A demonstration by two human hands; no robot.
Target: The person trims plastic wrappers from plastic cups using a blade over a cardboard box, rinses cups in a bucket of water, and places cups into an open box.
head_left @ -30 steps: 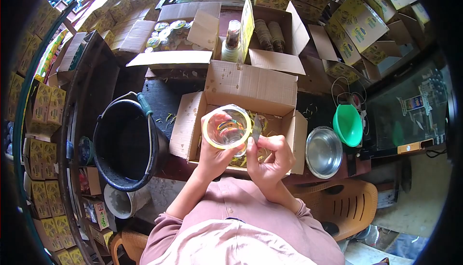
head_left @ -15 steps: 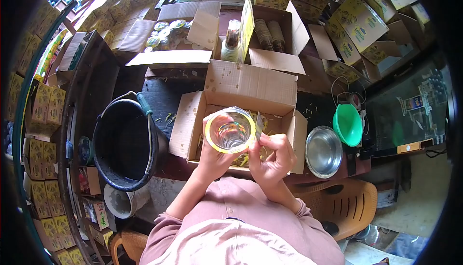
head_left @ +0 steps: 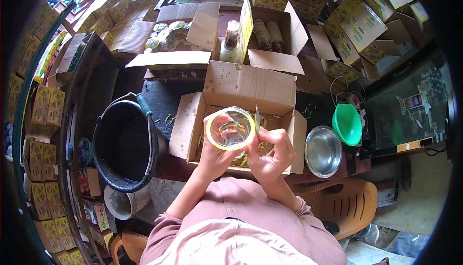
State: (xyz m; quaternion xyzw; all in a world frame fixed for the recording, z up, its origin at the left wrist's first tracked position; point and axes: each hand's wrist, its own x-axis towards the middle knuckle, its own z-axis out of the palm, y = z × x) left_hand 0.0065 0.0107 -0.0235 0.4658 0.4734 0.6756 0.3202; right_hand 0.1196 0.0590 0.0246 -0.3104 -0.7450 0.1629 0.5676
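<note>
A blade [head_left: 257, 116] stands beside the yellow-rimmed cup [head_left: 232, 132].

The cup [head_left: 231, 129] is over the near carton [head_left: 250, 84]; a bucket [head_left: 160, 145] sits left, a basin [head_left: 322, 152] right, a bowl [head_left: 346, 124] just beyond the basin.

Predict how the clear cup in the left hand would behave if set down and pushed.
The clear cup is probably light for its size, since it is see-through and appears empty. With no visible contents to steady it, it may tip if nudged. Its round rim suggests it could roll on its side.
</note>
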